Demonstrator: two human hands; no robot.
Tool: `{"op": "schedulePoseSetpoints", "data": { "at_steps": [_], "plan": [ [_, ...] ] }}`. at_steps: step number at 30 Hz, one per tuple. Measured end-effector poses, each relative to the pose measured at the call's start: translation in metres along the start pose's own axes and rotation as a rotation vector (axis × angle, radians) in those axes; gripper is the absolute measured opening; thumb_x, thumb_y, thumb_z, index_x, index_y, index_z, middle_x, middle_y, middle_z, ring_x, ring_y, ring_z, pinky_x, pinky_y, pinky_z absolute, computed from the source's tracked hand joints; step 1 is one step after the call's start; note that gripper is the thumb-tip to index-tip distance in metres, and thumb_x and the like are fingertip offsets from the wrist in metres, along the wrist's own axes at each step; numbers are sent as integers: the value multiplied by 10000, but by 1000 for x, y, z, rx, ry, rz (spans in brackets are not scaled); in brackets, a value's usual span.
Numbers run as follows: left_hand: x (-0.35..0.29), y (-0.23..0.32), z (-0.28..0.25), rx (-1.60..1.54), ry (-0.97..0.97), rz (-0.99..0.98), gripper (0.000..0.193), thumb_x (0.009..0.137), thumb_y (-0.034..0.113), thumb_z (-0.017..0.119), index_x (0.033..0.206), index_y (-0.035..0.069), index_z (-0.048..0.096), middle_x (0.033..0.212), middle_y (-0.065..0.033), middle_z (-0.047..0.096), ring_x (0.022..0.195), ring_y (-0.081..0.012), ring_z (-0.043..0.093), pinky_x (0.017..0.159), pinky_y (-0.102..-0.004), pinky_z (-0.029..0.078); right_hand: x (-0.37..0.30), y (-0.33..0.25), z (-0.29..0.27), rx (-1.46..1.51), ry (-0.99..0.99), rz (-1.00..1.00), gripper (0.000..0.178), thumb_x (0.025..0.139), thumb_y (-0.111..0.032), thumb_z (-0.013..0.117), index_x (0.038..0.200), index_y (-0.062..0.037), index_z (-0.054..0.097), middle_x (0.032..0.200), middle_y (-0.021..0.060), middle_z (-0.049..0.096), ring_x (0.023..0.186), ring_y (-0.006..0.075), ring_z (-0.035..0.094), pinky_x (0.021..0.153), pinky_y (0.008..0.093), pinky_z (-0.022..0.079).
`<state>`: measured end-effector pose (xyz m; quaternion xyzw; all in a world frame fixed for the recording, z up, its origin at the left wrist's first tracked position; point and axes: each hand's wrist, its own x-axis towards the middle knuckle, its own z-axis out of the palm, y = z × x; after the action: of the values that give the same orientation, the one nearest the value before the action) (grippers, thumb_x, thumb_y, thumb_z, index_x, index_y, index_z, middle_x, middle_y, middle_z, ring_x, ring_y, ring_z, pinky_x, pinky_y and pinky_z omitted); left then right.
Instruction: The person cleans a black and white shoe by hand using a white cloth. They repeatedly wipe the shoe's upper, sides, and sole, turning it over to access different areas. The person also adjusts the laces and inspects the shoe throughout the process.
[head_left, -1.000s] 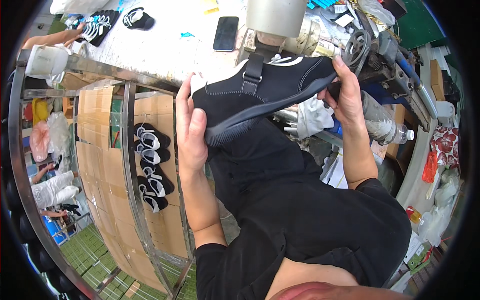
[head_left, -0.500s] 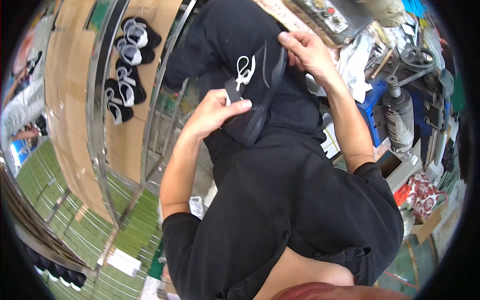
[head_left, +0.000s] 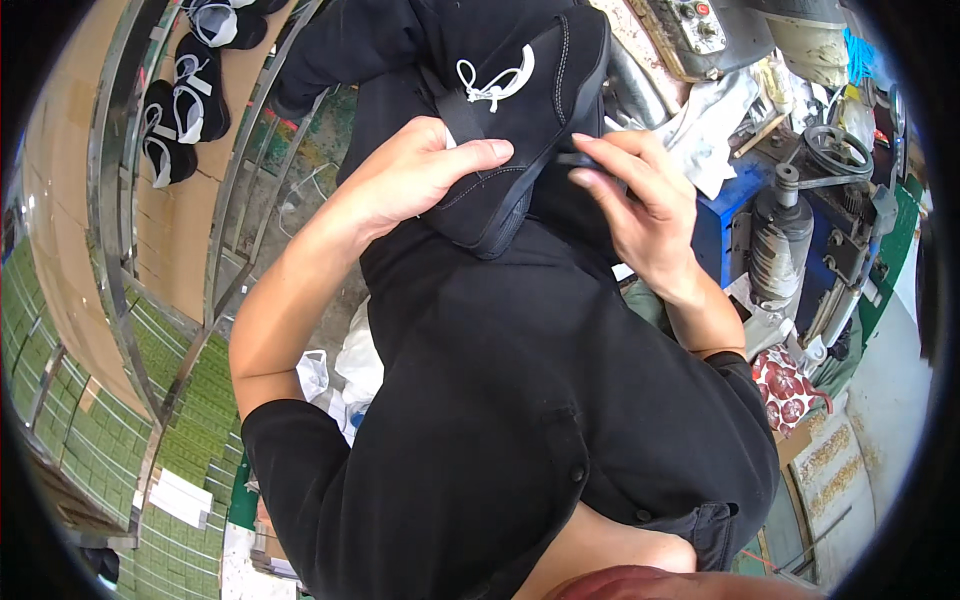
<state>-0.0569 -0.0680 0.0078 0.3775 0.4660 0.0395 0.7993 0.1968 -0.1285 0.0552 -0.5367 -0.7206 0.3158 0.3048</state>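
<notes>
The shoe (head_left: 510,120) lies in the lap, long axis running up and away. Left hand (head_left: 415,175) clasps its side; right hand (head_left: 640,200) pinches the sole edge.

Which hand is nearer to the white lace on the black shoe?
Left. The left hand lies on the black shoe just below the white lace; the right hand pinches its lower edge, farther away.

Metal rack (head_left: 215,215) — black shoes (head_left: 185,105) (cardboard-lined)

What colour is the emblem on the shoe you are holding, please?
White, on the black shoe; head view.
</notes>
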Motion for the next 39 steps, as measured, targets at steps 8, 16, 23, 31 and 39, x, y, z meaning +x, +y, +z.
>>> {"op": "schedulePoseSetpoints", "data": {
  "at_steps": [8, 16, 23, 31, 39],
  "plan": [
    [-3, 17, 16, 354, 77, 67, 252, 987, 254, 667, 941, 12, 719, 778, 37, 658, 680, -27, 557, 600, -232, 453, 20, -7, 11, -229, -93, -296, 318, 731, -16, 809, 1023, -25, 682, 952, 91, 617, 858, 264, 605, 726, 367, 502],
    [1, 8, 28, 489, 94, 177, 334, 975, 237, 675, 734, 13, 621, 601, 98, 470, 560, 1, 396, 469, -245, 299, 27, -6, -10, -413, -474, -385, 320, 775, -35, 647, 1092, 6, 631, 944, 109, 538, 867, 262, 573, 749, 361, 523],
    [15, -1, 33, 499, 50, 280, 285, 969, 250, 689, 793, 28, 661, 610, 105, 493, 553, 10, 411, 463, -239, 305, 30, -24, -29, -567, -591, -312, 328, 790, -50, 632, 1116, -25, 646, 961, 107, 548, 930, 268, 602, 778, 373, 539],
    [23, 4, 23, 357, -74, 178, 257, 975, 292, 688, 853, 65, 693, 645, 125, 514, 560, 21, 416, 483, -214, 302, 21, 0, -26, -296, -318, -294, 240, 842, -4, 717, 1071, -42, 658, 992, 103, 617, 918, 298, 628, 777, 386, 509],
    [22, -7, 30, 286, -48, 269, 294, 977, 314, 688, 796, 83, 689, 639, 122, 532, 555, 18, 440, 477, -202, 317, 23, -1, -17, -516, -573, -449, 256, 860, -113, 646, 1108, -63, 686, 936, 50, 602, 879, 190, 622, 783, 325, 401]
  ]
}}
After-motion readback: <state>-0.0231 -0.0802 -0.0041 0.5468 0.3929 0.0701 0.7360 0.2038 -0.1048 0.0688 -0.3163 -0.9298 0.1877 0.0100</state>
